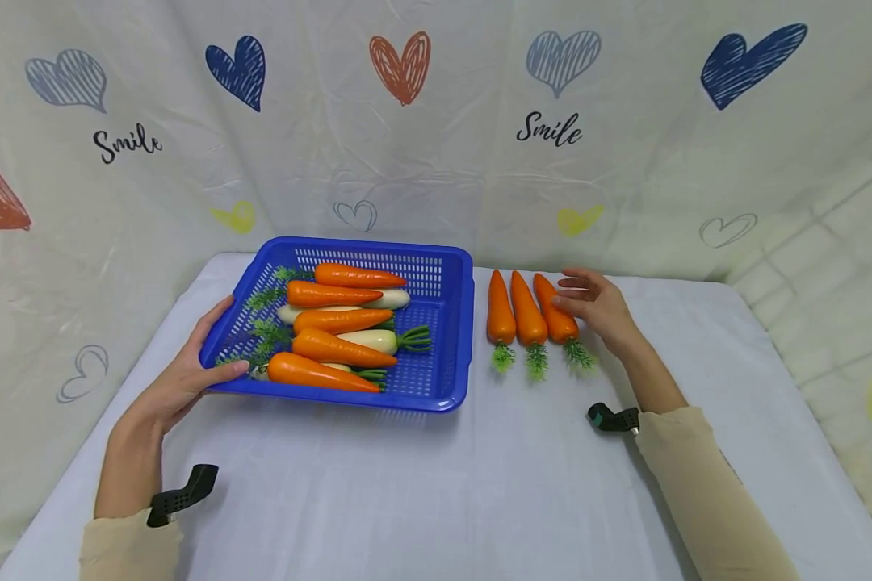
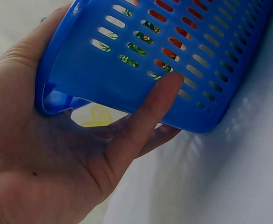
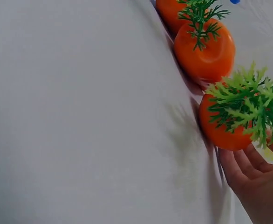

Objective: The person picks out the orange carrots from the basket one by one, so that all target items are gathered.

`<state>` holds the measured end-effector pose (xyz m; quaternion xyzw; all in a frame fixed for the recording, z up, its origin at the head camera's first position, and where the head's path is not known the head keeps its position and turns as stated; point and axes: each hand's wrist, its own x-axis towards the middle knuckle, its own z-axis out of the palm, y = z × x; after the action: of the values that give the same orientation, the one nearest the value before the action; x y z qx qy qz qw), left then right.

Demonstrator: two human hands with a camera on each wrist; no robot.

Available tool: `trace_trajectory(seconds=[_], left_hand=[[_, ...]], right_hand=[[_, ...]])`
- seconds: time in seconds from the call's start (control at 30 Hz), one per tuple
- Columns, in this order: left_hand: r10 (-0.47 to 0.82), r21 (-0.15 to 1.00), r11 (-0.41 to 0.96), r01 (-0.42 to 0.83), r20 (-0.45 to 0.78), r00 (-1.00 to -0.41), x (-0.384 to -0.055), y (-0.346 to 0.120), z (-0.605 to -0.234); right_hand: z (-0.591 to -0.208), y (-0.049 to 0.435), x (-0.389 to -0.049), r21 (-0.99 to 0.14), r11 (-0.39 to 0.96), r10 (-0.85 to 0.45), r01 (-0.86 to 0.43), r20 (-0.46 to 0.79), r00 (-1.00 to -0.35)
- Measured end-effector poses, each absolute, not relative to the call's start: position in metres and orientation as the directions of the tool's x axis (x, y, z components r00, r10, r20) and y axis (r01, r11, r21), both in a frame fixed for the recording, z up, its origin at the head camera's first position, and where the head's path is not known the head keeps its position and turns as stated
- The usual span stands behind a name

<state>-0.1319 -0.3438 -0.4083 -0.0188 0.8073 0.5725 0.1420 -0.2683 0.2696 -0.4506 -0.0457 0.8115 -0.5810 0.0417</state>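
Observation:
A blue plastic basket [image 1: 450, 323] with slotted walls stands on the left half of the table. My left hand [image 1: 178, 375] holds its near left corner, thumb against the outer wall in the left wrist view. Inside lie several orange carrots [image 1: 334, 347] with green tops, over white radishes [image 1: 378, 341] that they partly cover. Right of the basket, three carrots lie side by side: a left one [image 1: 500, 311], a middle one [image 1: 527, 315] and a right one [image 1: 558, 319]. My right hand [image 1: 601, 307] is at the right carrot, thumb and fingertips along its side, fingers extended.
A white cloth covers the table [image 1: 436, 492]. Behind it hangs a pale curtain [image 1: 472, 145] printed with hearts and "Smile", close to the table's back edge. Black wrist cameras [image 1: 182, 494] are worn on both forearms.

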Motion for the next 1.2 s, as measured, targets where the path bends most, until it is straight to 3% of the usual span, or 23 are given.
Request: trace_trajectory(seconds=[0.67, 0.93, 1.2], left_hand=[[0.131, 0.919, 0.346, -0.189, -0.247, -0.960, -0.133, -0.344, -0.408], [0.137, 0.917, 0.352, -0.187, -0.249, -0.959, -0.134, -0.343, -0.409], [0.137, 0.919, 0.345, -0.192, -0.251, -0.958, -0.132, -0.345, -0.410]], right_hand=[[-0.423, 0.246, -0.256, -0.894, 0.413, -0.159, -0.173, 0.117, -0.980], [-0.416, 0.233, -0.253, -0.919, 0.351, -0.133, -0.182, 0.144, -0.981], [-0.405, 0.208, -0.246, -0.906, 0.342, -0.216, -0.250, 0.183, -0.959]])
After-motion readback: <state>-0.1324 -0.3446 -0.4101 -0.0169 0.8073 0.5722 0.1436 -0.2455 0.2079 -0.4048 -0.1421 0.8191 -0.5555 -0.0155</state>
